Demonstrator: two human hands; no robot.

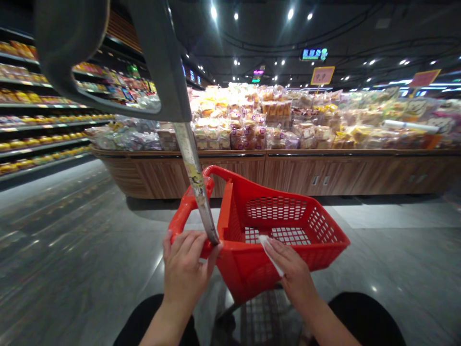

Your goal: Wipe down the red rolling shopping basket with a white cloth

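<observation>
Bright ceiling lights point(290, 14) shine over the shop, and its grey floor point(90, 230) gives off a dull gleam. Out on that floor, right in front of the seated or crouching person, stands a red shopping cart point(245, 269), its basket pierced with slots along the walls and bottom. On the near rim I see the right hand point(293, 269), fingers laid over a white cloth point(272, 257) that it holds against the plastic. The left hand point(187, 269) is curled over the lower end of the cart's red handle point(182, 214), its thumb beside the foot of a scuffed metal bar point(194, 175). That bar slants up to a grey looped part point(162, 62), so close to the viewpoint that I can't fairly say what it is. Dark-clad knees point(363, 319) frame both forearms. Behind the cart runs a wood-fronted display surface point(298, 173), heaped with bagged baked goods point(230, 129) under an orange price sign point(322, 75). Stocked shelves point(54, 127) line the far left.
</observation>
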